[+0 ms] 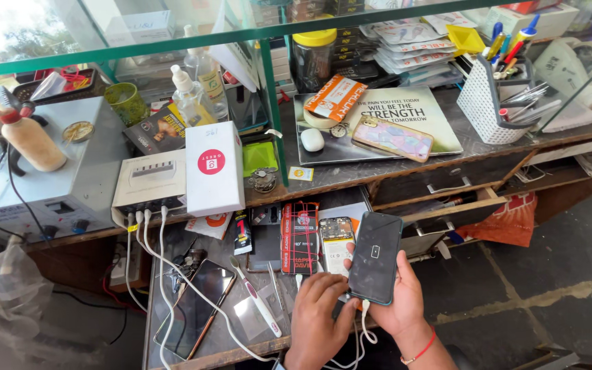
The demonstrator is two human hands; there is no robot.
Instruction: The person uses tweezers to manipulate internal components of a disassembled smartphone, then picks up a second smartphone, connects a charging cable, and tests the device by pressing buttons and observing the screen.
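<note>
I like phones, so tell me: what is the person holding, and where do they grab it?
The right hand grips a dark smartphone by its lower edges, near the white cable plugged in. The left hand holds nothing visible.

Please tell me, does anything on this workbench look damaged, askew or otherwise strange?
Yes. Beside the dark phone in the right hand, a phone without its back cover lies on the pull-out shelf, its inner parts exposed. A drawer under the counter hangs open at a slant. The left hand rests by the white cable.
</note>
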